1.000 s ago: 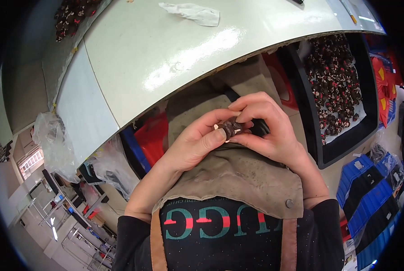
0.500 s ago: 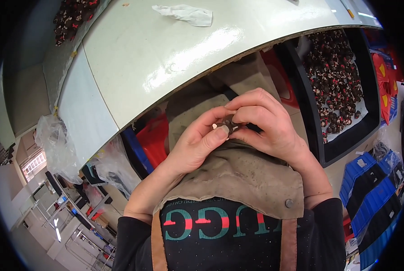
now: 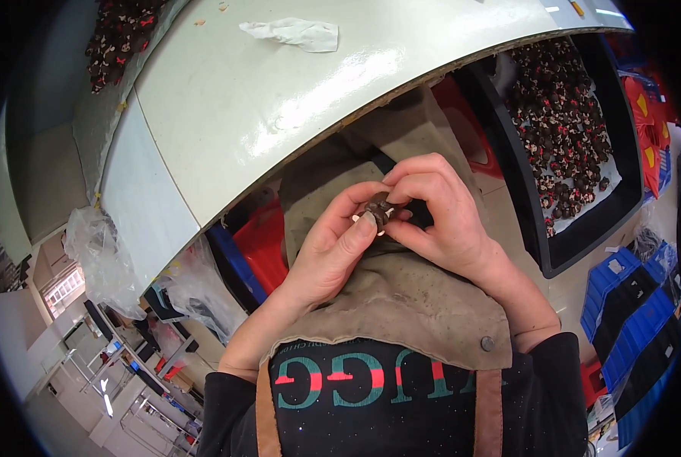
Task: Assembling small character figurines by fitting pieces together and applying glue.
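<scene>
Below the edge of a pale green worktable [image 3: 226,99], over a grey-brown apron [image 3: 401,305], the left hand [image 3: 333,251] and right hand [image 3: 439,217] both pinch one small dark part [image 3: 377,211], fingers curled. A crumpled white rag [image 3: 294,32] lies on the table. At right, a black tray [image 3: 584,228] holds dark small parts [image 3: 561,129]; blue crates [image 3: 637,320] sit nearby.

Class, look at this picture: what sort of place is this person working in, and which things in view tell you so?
Probably a small workshop or factory bench. A black tray holds many small dark parts, blue crates are stacked nearby, and both hands work one small part over a worn apron.
</scene>
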`<state>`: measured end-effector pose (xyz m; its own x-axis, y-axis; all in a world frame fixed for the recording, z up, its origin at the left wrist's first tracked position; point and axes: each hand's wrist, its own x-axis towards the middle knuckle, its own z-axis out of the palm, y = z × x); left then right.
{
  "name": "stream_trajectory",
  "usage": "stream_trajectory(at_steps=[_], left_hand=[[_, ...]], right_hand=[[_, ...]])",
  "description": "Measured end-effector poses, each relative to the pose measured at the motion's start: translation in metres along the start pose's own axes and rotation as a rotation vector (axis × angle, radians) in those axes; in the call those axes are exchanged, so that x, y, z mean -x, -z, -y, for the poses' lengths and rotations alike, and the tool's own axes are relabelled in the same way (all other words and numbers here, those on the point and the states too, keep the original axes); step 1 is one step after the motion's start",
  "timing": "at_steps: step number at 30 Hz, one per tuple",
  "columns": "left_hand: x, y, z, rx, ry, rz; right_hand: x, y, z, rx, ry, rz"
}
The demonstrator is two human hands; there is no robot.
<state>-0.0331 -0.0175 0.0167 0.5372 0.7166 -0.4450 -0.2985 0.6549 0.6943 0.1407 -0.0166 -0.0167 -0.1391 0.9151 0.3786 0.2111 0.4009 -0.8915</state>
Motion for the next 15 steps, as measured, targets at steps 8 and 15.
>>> stream_trajectory(at_steps=[8,15], left_hand=[[0.0036,0.0065,0.0034,-0.039,0.050,-0.042],[0.0043,0.0060,0.0047,-0.035,0.045,-0.065]], right_hand=[[0.0023,0.0007,-0.0018,0.010,-0.007,0.006],[-0.0013,-0.0005,-0.0022,0.075,0.096,-0.025]])
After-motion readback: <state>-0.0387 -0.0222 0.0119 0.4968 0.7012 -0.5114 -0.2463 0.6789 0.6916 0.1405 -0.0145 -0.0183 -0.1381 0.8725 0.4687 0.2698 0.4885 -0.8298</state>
